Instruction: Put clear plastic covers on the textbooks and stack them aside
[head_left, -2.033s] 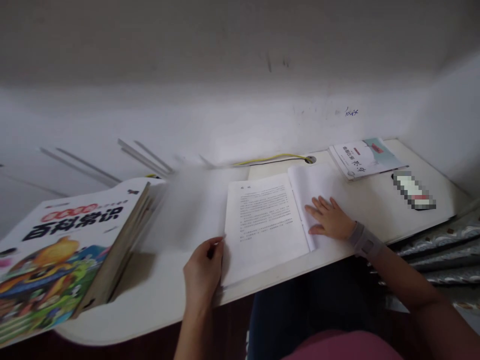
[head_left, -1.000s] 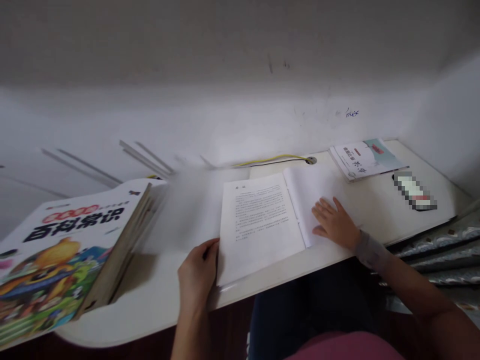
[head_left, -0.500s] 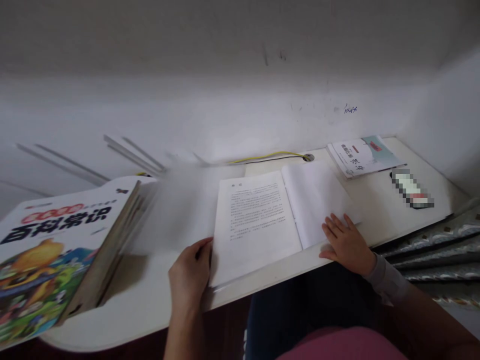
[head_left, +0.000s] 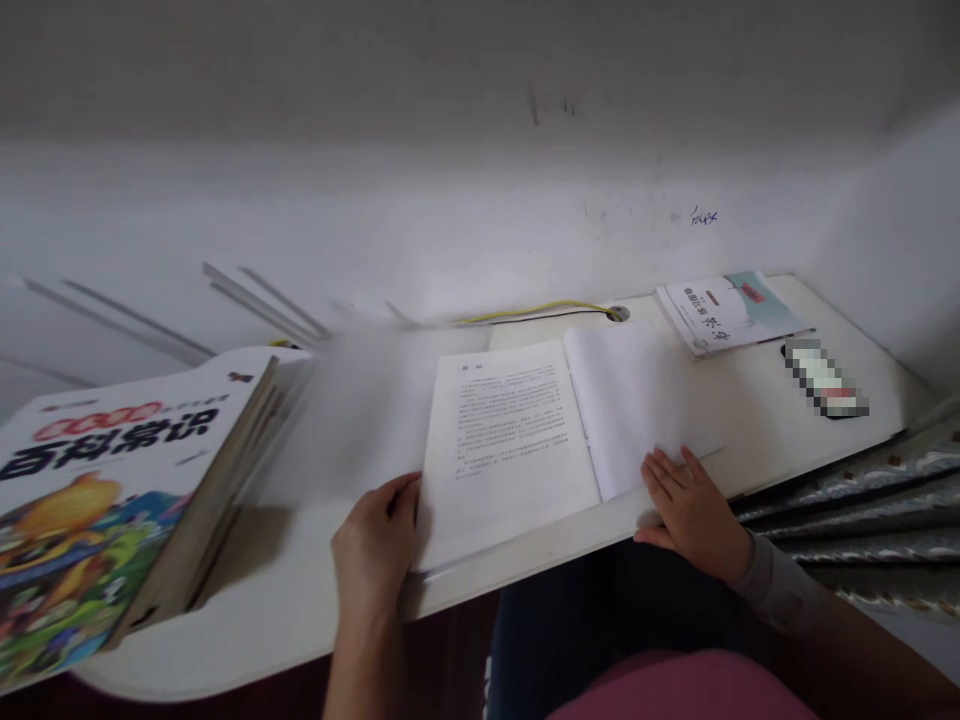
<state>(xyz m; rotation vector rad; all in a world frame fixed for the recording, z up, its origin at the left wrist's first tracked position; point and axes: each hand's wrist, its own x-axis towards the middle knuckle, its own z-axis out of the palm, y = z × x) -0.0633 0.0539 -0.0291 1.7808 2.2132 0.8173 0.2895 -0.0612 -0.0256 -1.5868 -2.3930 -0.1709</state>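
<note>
The white-paged paper book (head_left: 514, 440) already lies open on the white desk (head_left: 300, 620), seemingly with few leaves remaining, the bare left hand (head_left: 375, 545) curled at its edge, grip unclear, the bare right hand (head_left: 694, 515) slightly spread.

White desk (head_left: 300, 600), rounded corner (head_left: 112, 678) at lower left, open book (head_left: 536, 425) lying flat near the centre, thick pile of books (head_left: 142, 480) at the left edge, thin booklets (head_left: 727, 312) right of centre, pixelated phone (head_left: 825, 380) at far right, yellow cable (head_left: 555, 304) running into a round hole (head_left: 618, 314) above the open book.
</note>
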